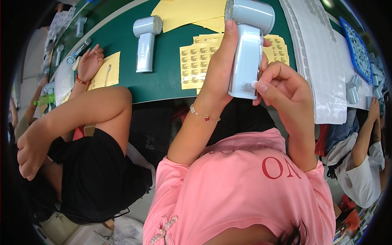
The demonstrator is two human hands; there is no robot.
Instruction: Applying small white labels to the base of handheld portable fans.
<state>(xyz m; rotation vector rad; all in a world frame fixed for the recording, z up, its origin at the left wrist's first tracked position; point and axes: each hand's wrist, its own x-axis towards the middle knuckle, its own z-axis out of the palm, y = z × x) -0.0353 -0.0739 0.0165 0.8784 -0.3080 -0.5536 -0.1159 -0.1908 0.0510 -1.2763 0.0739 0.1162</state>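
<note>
A light blue handheld fan (246, 61) stands nearly upright in my left hand (222, 61), with its round head at the far end. My left thumb lies along the handle's left side, and the fingertips show at its right edge. Close to the handle's lower right edge, my right hand (286, 83) is closed in a pinch. A small white round piece (254, 84) shows at the fingertips; I cannot tell exactly what it is. Beneath the fan lie yellow sheets of printed labels (196, 61). A second light blue fan (145, 51) lies on the green table (171, 87) to the left.
More yellow sheets (183, 14) lie at the back. White sheets (322, 69) cover the right side, beside a blue tray (356, 49) of parts. On the left, a co-worker's hand (90, 63) rests near a white cable (108, 73). Another person (363, 171) sits at right.
</note>
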